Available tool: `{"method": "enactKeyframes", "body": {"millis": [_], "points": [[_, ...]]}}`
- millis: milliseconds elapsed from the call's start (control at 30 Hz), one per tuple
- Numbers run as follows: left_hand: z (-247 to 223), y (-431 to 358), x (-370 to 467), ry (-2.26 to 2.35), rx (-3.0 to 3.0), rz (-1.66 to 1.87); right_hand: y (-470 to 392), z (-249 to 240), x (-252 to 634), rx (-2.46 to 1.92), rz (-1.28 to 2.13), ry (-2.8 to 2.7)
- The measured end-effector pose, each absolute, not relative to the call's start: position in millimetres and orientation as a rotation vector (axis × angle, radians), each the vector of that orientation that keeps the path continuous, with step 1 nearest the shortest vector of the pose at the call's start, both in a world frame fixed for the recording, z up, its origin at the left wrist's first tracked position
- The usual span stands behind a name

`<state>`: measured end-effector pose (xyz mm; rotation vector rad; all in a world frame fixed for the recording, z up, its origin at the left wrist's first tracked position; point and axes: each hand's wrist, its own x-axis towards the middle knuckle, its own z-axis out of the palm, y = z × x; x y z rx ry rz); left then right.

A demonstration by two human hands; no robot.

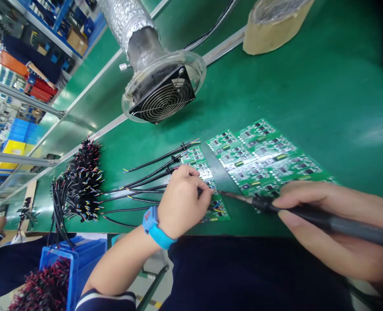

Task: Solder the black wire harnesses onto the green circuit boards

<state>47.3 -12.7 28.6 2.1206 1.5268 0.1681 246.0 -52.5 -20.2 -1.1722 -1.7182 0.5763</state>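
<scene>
My left hand, with a blue watch on its wrist, is closed over a narrow green circuit board, its fingertips pinched at the board; what they grip is too small to make out. My right hand holds a black soldering iron, whose tip points left and reaches the narrow board close to my left fingertips. Several black cables run leftward from the narrow board. To its right lies a larger panel of circuit boards, partly behind my right hand.
A fume extractor fan on a foil duct hangs over the green bench. A tape roll lies at the back. Cable bundles are heaped left, above a blue bin. Other people are at far left.
</scene>
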Motion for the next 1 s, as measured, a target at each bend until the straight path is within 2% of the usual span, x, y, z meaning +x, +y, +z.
{"method": "enactKeyframes", "body": {"millis": [1000], "points": [[28.1,-8.8,49.4,1.525,2.17,0.144,-54.7,-21.8,247.3,-1.223,0.525,-1.728]]}}
